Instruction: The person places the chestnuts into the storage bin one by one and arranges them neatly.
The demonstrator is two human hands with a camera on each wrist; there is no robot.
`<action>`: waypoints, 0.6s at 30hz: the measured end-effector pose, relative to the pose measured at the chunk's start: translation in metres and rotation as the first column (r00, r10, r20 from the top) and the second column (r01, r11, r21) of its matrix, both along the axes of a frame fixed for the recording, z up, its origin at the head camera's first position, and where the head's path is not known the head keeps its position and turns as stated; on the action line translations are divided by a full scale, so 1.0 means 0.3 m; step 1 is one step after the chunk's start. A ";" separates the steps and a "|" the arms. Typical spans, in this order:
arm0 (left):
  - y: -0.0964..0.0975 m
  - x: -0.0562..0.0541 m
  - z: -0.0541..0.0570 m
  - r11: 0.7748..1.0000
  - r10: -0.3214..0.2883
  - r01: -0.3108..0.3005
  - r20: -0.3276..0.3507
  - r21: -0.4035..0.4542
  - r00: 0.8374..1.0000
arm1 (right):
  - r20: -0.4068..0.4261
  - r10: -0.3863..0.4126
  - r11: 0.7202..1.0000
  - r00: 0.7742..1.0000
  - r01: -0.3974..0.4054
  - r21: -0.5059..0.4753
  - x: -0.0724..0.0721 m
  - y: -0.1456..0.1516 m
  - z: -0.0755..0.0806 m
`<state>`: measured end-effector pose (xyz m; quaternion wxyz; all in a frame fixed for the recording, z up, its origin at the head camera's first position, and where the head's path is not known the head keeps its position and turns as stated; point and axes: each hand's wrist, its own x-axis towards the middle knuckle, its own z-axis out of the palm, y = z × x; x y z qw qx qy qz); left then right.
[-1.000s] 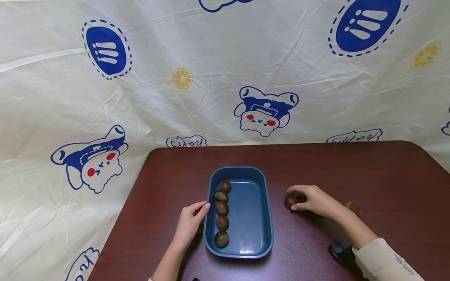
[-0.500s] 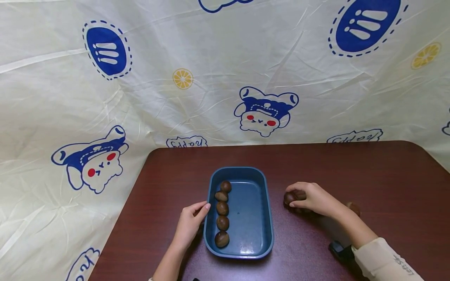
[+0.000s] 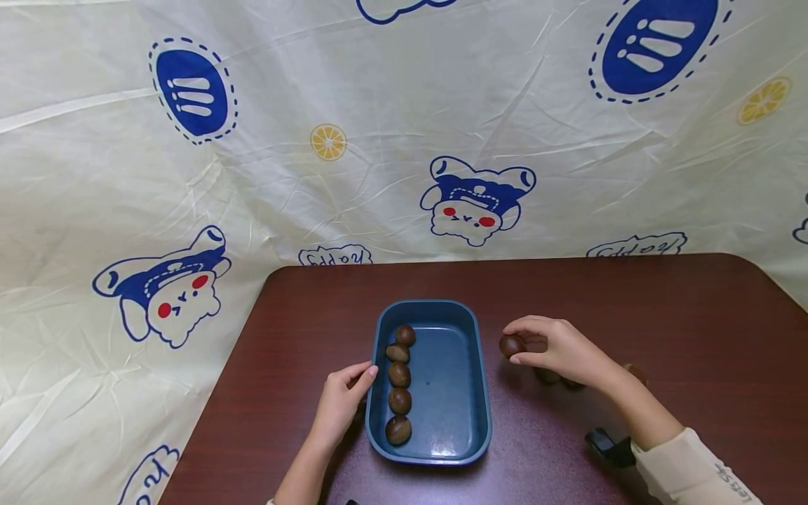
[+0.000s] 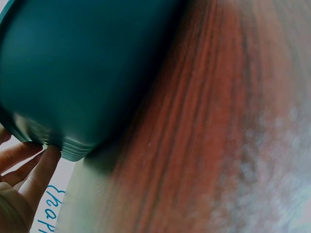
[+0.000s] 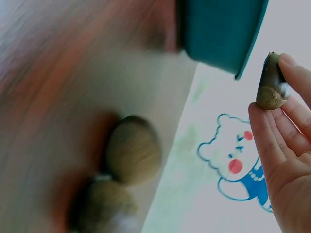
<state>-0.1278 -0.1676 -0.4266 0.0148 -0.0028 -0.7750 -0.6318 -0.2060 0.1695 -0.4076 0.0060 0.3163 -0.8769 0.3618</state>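
A deep blue tray (image 3: pixel 448 393) stands on the table, with several brown chestnuts (image 3: pixel 399 374) lined up along its left wall. The left hand (image 3: pixel 339 401) pinches the tray's left rim, thumb on top. To the right of the tray, the right hand (image 3: pixel 562 351) holds a chestnut (image 3: pixel 512 346) between thumb and fingers. In the right wrist view that chestnut (image 5: pixel 271 85) appears raised, its pale base downward. More chestnuts (image 5: pixel 133 150) lie on the table below the right hand, partly hidden by it in the head view.
The dark red wooden table (image 3: pixel 341 301) has rounded far corners. A pale sheet with cartoon prints (image 3: pixel 379 196) hangs behind it. A black wrist camera (image 3: pixel 611 447) sits at the right sleeve.
The right hand has lifted its chestnut and shifted slightly left and away, uncovering chestnuts on the table beneath. The left hand and tray have stayed put.
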 end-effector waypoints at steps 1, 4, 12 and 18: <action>0.000 0.000 0.000 1.000 0.000 0.000 0.000 -0.004 1.000 | -0.004 0.008 1.000 1.000 -0.008 -0.005 0.004 -0.007 0.008; -0.001 0.000 0.000 1.000 0.000 0.000 0.001 -0.006 1.000 | -0.018 0.030 1.000 0.999 -0.030 -0.009 0.016 -0.031 0.025; -0.003 0.000 0.000 1.000 0.000 0.000 0.001 -0.015 1.000 | 0.017 0.129 0.991 0.992 -0.128 -0.030 0.050 -0.115 0.055; -0.002 -0.002 -0.001 1.000 -0.003 0.003 -0.004 -0.006 1.000 | -0.011 0.236 0.972 0.972 -0.236 -0.021 0.072 -0.198 0.057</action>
